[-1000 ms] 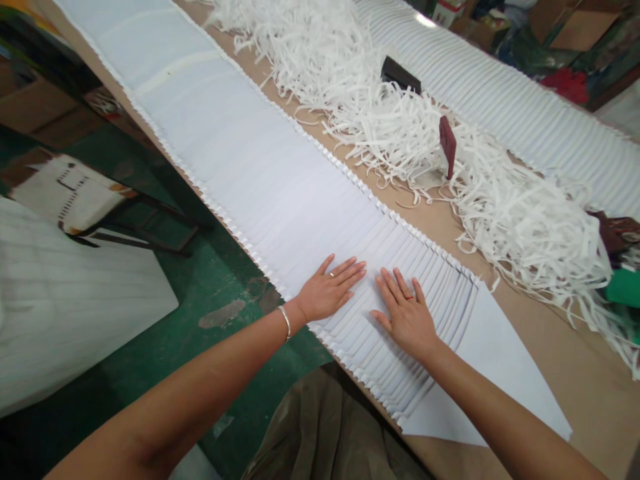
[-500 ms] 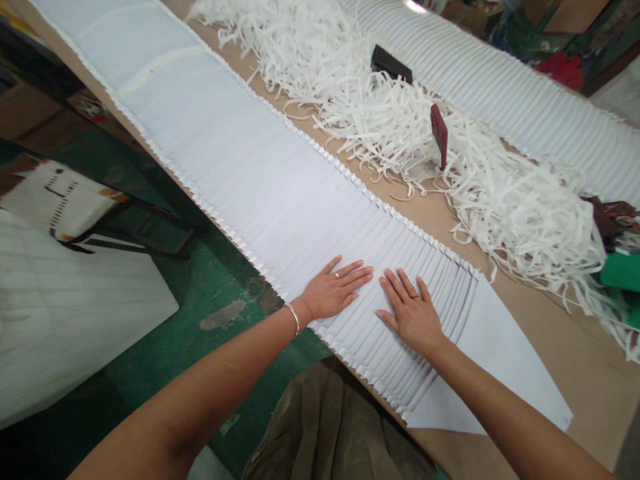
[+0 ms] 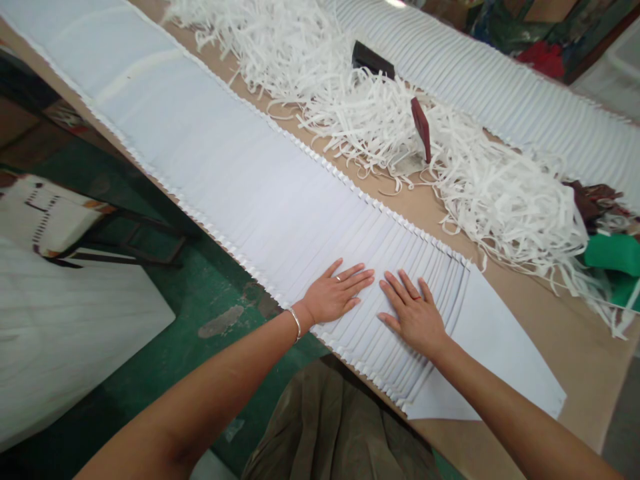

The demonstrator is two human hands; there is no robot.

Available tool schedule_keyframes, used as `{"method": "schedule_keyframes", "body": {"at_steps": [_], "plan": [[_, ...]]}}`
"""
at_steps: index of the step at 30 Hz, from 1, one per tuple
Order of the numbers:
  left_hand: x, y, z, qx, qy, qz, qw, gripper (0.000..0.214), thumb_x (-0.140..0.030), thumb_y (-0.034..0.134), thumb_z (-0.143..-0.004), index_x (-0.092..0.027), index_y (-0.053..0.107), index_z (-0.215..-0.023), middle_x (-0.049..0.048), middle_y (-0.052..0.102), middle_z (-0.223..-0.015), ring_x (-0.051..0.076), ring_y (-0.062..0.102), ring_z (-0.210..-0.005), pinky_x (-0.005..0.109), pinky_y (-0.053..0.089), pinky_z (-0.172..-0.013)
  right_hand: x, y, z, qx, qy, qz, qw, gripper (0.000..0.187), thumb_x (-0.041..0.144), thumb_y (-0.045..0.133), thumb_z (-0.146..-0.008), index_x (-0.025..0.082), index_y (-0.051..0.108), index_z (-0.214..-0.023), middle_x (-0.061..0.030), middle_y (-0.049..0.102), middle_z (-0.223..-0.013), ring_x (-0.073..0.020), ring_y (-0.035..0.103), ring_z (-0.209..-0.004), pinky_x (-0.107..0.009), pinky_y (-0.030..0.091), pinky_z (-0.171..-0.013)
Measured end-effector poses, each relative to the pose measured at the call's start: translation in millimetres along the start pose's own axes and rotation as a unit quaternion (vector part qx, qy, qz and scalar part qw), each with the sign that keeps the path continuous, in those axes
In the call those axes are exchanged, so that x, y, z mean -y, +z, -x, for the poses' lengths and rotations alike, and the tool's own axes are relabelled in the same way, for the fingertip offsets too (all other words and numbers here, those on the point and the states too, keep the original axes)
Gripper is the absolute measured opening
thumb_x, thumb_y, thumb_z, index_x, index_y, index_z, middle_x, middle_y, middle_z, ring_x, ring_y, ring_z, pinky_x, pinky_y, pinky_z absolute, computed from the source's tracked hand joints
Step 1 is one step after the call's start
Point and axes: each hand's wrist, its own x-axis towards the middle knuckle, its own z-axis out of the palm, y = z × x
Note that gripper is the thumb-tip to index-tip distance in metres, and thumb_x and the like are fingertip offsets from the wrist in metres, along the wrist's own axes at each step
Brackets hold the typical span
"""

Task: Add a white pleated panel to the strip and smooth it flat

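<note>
Since the left hand (image 3: 327, 297) and right hand (image 3: 415, 323) lie flat, fingers (image 3: 350, 272) spread, on the sheets (image 3: 280, 200) along the near edge of the bench (image 3: 530, 307), an uneven push could skew their overlaps

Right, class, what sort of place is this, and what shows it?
Probably a workshop or small factory: a long overlapping row of thin white paper-like sheets lies on a flat brown tabletop, beside a tangled heap of narrow white strips.

White sheets (image 3: 270, 190) (faintly grey-lined)
</note>
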Motion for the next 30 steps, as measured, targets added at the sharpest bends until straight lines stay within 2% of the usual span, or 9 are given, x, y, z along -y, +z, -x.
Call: {"method": "schedule_keyframes", "body": {"at_steps": [6, 10, 14, 19, 30], "plan": [[-3.9, -4.1, -1.0, 0.003, -0.003, -0.004, 1.0, 0.057, -0.04, 0.035, -0.106, -0.026, 0.03, -0.161, 0.0021, 0.029, -0.167, 0.019, 0.016, -0.158, 0.053, 0.01, -0.129, -6.9, -4.8, 7.5, 0.002, 0.016, -0.001, 1.0, 0.075, 0.054, 0.044, -0.103, 0.025, 0.013, -0.165, -0.0039, 0.026, -0.167, -0.0262, 0.015, -0.158, -0.055, 0.01, -0.127], [-25.8, -5.2, -9.6, -0.002, -0.01, -0.006, 1.0, 0.058, -0.042, 0.035, -0.106, -0.024, 0.031, -0.161, 0.0038, 0.025, -0.168, 0.021, 0.013, -0.159, 0.055, 0.01, -0.129, -13.4, -9.3, 23.2, -0.007, 0.058, 0.011, 0.998, 0.08, 0.054, 0.044, -0.102, 0.021, 0.007, -0.165, -0.0074, 0.023, -0.168, -0.0282, 0.012, -0.158, -0.056, 0.01, -0.127], [-43.8, 0.9, -18.4, -0.002, 0.037, 0.002, 0.999, 0.058, -0.044, 0.032, -0.107, -0.025, 0.031, -0.161, 0.0012, 0.022, -0.169, 0.018, 0.01, -0.159, 0.052, 0.007, -0.13, -14.0, -7.6, 36.7, 0.006, 0.032, 0.002, 0.999, 0.079, 0.055, 0.046, -0.101, 0.025, 0.011, -0.165, -0.0059, 0.025, -0.168, -0.0279, 0.013, -0.158, -0.056, 0.008, -0.127], [-42.6, 6.4, -19.6, 0.001, 0.043, 0.0, 0.999, 0.059, -0.044, 0.035, -0.106, -0.023, 0.03, -0.161, 0.0026, 0.025, -0.168, 0.018, 0.01, -0.159, 0.052, 0.01, -0.129, -14.3, -5.6, 41.3, 0.01, 0.032, 0.0, 0.999, 0.079, 0.056, 0.046, -0.101, 0.026, 0.013, -0.165, -0.0052, 0.026, -0.167, -0.0273, 0.016, -0.158, -0.057, 0.007, -0.127], [-43.2, 4.9, -21.0, -0.004, 0.039, 0.001, 0.999, 0.059, -0.044, 0.038, -0.105, -0.027, 0.032, -0.16, 0.0026, 0.027, -0.168, 0.02, 0.015, -0.158, 0.052, 0.011, -0.129, -18.1, -8.0, 45.3, 0.009, 0.031, 0.001, 0.999, 0.077, 0.056, 0.046, -0.101, 0.026, 0.015, -0.165, -0.0044, 0.027, -0.167, -0.0266, 0.017, -0.157, -0.057, 0.009, -0.127]]}}
